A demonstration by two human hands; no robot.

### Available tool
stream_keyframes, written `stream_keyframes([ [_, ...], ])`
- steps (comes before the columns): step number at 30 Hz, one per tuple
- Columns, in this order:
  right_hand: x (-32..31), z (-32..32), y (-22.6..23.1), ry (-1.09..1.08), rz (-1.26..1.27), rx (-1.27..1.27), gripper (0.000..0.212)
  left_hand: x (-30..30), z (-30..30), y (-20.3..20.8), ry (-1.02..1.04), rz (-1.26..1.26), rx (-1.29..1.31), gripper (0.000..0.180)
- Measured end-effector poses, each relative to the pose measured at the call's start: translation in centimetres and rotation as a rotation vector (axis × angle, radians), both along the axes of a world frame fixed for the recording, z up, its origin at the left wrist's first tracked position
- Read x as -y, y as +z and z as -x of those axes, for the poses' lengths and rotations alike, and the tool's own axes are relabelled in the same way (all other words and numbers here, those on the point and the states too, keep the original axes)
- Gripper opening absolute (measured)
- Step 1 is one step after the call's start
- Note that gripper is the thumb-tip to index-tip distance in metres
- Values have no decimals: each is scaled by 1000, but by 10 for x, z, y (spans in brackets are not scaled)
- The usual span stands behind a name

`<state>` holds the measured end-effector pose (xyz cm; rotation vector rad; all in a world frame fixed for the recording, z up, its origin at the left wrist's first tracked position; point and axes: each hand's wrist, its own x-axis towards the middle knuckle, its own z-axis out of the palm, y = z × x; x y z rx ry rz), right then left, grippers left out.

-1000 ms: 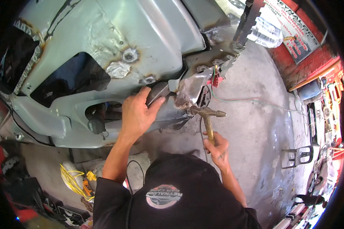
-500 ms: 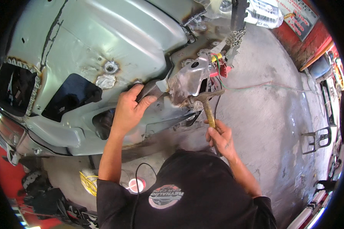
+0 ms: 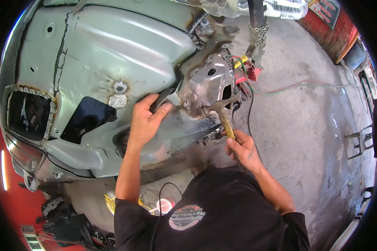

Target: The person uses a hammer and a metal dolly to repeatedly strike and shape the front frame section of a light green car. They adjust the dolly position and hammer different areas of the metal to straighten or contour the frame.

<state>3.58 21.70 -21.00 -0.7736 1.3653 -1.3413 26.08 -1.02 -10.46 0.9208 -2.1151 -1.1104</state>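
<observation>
Across the left and middle lies a pale green car body panel (image 3: pixel 109 46) with scorched weld spots and openings. My left hand (image 3: pixel 146 119) is closed on a dark flat metal piece (image 3: pixel 161 99), pinched between thumb and fingers against the body. Beside it, a bare steel bracket (image 3: pixel 201 85) with holes is joined to the panel's right end. A hammer (image 3: pixel 225 122) with a worn yellowish handle is in my right hand (image 3: pixel 241 148), fingers wrapped round the grip. Its head overlaps the lower edge of the bracket; whether they touch I cannot tell.
A dark upright post wrapped in chain (image 3: pixel 258 35) stands beyond the bracket. Red and green wires (image 3: pixel 276 90) run over the concrete floor (image 3: pixel 293 121) to the right. A chair (image 3: pixel 359 143) is at far right. A pinkish-white tub (image 3: pixel 166 205) sits by my left side.
The whole view has shifted, with the car's left side now further right and lower. Both hands keep their holds, and the hammer head still lies at the bracket's lower edge.
</observation>
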Motion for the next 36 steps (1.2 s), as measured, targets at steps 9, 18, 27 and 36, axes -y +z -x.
stream_keyframes([
  [9, -6, 3, 8, 8, -63, -14, 35, -21, 13, -11, 180, -6, -173, 21],
  [18, -7, 5, -9, 34, -26, -18, 37, -22, 0, 5, 158, 160, -29, 35],
  [27, -10, 9, -11, -9, -42, -5, 42, -32, 11, -44, 296, 22, -377, 37],
  [36, -11, -1, -8, -40, -81, -82, 40, -42, -11, -70, 346, -30, -479, 31],
])
